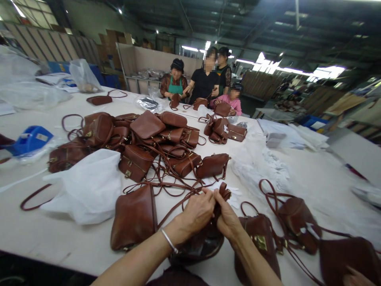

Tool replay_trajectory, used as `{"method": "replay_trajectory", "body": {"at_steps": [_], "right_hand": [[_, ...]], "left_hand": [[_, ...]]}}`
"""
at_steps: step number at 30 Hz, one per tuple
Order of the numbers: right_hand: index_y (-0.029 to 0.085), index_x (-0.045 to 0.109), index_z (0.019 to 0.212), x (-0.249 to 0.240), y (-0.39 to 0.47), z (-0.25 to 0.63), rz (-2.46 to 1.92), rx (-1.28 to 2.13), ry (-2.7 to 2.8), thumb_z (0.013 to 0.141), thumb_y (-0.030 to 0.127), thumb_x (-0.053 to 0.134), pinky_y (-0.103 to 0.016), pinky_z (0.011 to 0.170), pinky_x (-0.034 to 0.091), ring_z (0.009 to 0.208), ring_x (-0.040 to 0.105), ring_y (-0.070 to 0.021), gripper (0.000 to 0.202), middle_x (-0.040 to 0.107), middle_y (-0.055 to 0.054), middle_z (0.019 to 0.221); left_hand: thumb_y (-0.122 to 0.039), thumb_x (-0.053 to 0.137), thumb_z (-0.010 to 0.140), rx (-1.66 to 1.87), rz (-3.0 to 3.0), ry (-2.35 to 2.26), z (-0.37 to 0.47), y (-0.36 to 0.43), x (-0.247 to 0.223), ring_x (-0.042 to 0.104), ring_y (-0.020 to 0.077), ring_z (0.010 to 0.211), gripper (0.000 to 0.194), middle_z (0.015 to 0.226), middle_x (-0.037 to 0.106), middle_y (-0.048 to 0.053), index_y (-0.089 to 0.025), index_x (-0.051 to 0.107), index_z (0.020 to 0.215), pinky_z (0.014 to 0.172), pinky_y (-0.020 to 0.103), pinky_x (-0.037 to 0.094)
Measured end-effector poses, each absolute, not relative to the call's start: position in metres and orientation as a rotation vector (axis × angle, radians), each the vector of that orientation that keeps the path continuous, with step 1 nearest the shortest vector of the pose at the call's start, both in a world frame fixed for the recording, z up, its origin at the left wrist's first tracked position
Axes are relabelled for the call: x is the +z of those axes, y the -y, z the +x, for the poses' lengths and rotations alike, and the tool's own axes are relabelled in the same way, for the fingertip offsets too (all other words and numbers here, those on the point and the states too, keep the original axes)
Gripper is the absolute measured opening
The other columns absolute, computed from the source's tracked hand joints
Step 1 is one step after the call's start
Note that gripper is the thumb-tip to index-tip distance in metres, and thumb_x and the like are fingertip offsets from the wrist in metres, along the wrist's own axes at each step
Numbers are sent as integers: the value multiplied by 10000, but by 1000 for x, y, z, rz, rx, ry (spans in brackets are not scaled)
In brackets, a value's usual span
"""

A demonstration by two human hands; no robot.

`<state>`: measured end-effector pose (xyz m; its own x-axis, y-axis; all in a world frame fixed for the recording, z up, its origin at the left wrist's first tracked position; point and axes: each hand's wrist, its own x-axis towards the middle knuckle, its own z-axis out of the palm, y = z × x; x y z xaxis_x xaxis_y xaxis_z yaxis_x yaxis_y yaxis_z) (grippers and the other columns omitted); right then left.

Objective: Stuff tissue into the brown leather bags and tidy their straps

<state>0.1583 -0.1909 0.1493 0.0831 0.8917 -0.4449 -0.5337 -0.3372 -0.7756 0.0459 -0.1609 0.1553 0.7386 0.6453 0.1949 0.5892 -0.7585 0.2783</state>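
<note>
Close in front of me, my left hand [198, 212] and my right hand [228, 218] meet over a brown leather bag [205, 246]. Both are closed around its brown strap [224, 191], whose looped end sticks up past the right fingers. My forearms and hands cover much of the bag, and the left fingertips are partly hidden. To the left of my hands stands another brown bag [133, 218]. On the right side, next to my right forearm, lies a bag with a gold clasp [260, 242].
A large heap of brown bags [149, 127] with tangled straps fills the table's middle. A white cloth pouch [89, 186] and a blue tape dispenser [32, 139] are at left. Several people work across the table. Another person's hand [357, 276] touches a bag at lower right.
</note>
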Motion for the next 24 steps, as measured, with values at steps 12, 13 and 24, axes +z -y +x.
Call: {"method": "replay_trajectory", "body": {"at_steps": [12, 13, 24], "right_hand": [[235, 635, 732, 165, 179, 203, -971, 1322, 250, 748, 480, 740, -321, 631, 521, 671, 618, -151, 266, 630, 25, 645], [234, 620, 725, 165, 180, 212, -947, 1316, 259, 764, 451, 737, -284, 573, 499, 559, 556, -112, 249, 553, 55, 555], [135, 683, 868, 173, 191, 189, -1304, 1508, 588, 675, 459, 803, -179, 393, 397, 426, 499, -63, 396, 615, 9, 568]], "left_hand": [[-201, 406, 964, 396, 2348, -930, -28, 186, 120, 669, 196, 1016, 363, 1162, 685, 59, -244, 447, 1323, 889, 316, 536], [-203, 408, 967, 395, 2326, -925, -41, 188, 112, 665, 182, 1018, 308, 1142, 691, 40, -254, 513, 1252, 899, 300, 527], [-152, 436, 938, 455, 2601, -1235, -54, 191, 112, 619, 116, 654, 207, 845, 633, 7, -242, 590, 1043, 583, 189, 450]]}}
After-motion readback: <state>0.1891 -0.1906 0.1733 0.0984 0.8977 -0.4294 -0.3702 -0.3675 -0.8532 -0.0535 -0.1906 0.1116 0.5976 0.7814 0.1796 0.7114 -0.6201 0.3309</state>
